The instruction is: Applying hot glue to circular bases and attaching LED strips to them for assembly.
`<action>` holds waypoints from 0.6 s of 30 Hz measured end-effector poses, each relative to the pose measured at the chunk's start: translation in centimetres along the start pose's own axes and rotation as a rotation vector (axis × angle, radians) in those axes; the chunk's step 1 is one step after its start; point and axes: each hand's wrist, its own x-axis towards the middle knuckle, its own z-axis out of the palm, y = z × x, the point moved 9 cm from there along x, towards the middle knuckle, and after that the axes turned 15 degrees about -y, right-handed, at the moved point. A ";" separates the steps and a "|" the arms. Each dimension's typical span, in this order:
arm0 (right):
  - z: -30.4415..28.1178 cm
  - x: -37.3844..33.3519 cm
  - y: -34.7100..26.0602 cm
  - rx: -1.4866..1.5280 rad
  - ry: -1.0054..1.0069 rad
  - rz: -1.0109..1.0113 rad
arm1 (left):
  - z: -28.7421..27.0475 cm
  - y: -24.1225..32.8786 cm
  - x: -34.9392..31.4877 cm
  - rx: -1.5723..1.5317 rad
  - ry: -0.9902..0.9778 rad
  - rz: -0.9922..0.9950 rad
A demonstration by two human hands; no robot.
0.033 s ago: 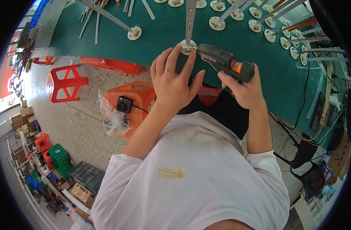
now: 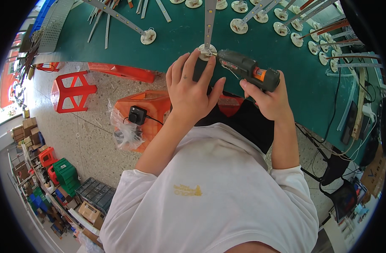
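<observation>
A dark green glue gun (image 2: 242,64) with an orange patch is in my right hand (image 2: 271,98), its fingers wrapped round the grip. The nozzle points left and meets the edge of a round white base (image 2: 206,51). From that base rises an LED strip (image 2: 209,25), standing upright. My left hand (image 2: 192,84) reaches to the near side of the base with its fingers stretched and spread. Two of its fingertips touch the base's rim, and the thumb stands apart. Small parts on top of the base are too small to make out.
On the green table (image 2: 180,36), several similar bases with strips stand at the far right. Another base (image 2: 148,36) is to the left, near loose strips (image 2: 106,31). An orange stool (image 2: 148,126) holds a black device (image 2: 137,114). Cables (image 2: 337,101) hang over the right edge.
</observation>
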 end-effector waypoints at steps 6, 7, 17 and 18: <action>0.1 0.0 0.3 0.041 0.019 0.043 | 0.0 0.0 0.0 -0.005 0.009 -0.005; 0.1 0.0 0.3 0.042 0.020 0.042 | 0.0 0.0 0.0 -0.005 0.008 -0.003; -0.2 0.0 -0.4 -0.012 0.018 0.015 | -0.3 -0.1 0.2 -0.021 -0.001 0.013; -0.3 -0.1 -0.3 0.010 0.025 0.021 | -0.3 -0.1 0.3 -0.032 -0.005 0.021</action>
